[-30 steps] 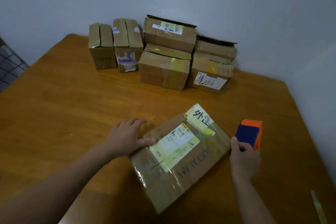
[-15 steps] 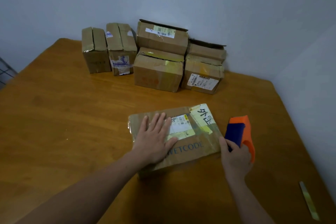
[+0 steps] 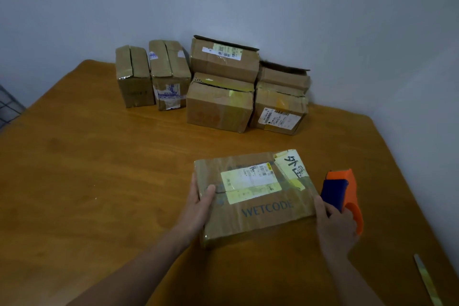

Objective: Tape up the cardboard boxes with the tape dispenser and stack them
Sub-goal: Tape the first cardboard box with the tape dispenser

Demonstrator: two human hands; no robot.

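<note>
Two grips at lower centre: left hand clasps the flat box by its edge to steady it, right hand curls round the tape dispenser, likely for taping.

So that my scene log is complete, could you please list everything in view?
table: one, brown wood
flat box: one, brown with white and yellow labels, on the table in front
tape dispenser: one, orange and blue, beside the flat box's right edge
stacked boxes: four, brown, two stacks of two by the wall
small boxes: two, brown, standing left of the stacks
strip: one, pale, on the table's near right corner
left grip: holds the flat box's left edge, thumb on top
right grip: holds the tape dispenser
</note>
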